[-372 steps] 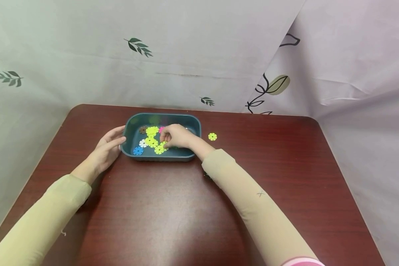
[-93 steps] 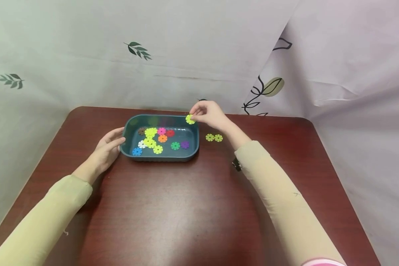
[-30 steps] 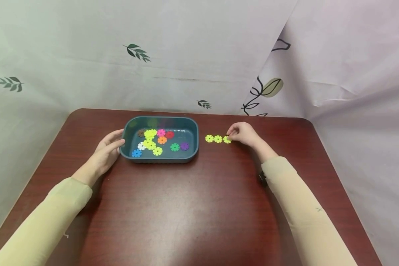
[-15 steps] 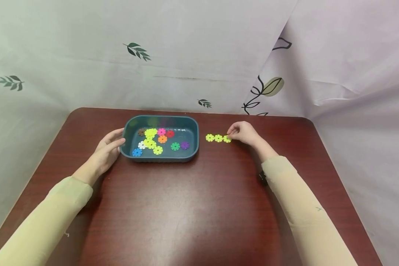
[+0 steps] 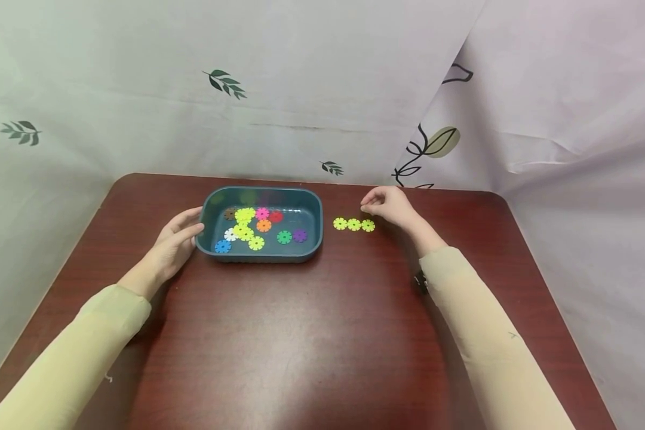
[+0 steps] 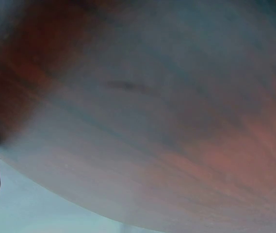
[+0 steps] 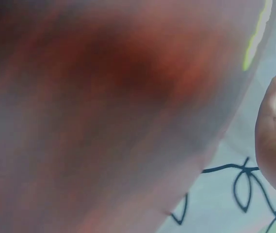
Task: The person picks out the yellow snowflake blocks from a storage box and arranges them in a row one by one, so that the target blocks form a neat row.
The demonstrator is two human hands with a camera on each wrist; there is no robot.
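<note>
Three yellow plastic snowflake discs (image 5: pixel 354 224) lie side by side in a row on the table, right of a dark blue-green tray (image 5: pixel 260 258). My right hand (image 5: pixel 389 206) hovers just behind the row's right end, fingers loosely bent, with no disc visible in them. In the right wrist view its fingers (image 7: pixel 272 107) show at the right edge. My left hand (image 5: pixel 172 242) touches the tray's left end, thumb at the rim and fingers rather straight along the outer wall. Inside the tray are several overlapping yellow discs (image 5: pixel 243 232), and blue, white, brown, pink, red, orange, green and purple ones.
The reddish-brown wooden table (image 5: pixel 279 334) has rounded far corners and meets a pale cloth backdrop (image 5: pixel 301 89) with leaf prints. A dark strap or device (image 5: pixel 420 280) shows at the right wrist. The left wrist view shows mainly blurred tabletop (image 6: pixel 215 155).
Over the earlier frames, yellow discs on the table went from one to three. Since half a second ago, my right hand has let go of the third disc and moved slightly back. The left hand stays put.
</note>
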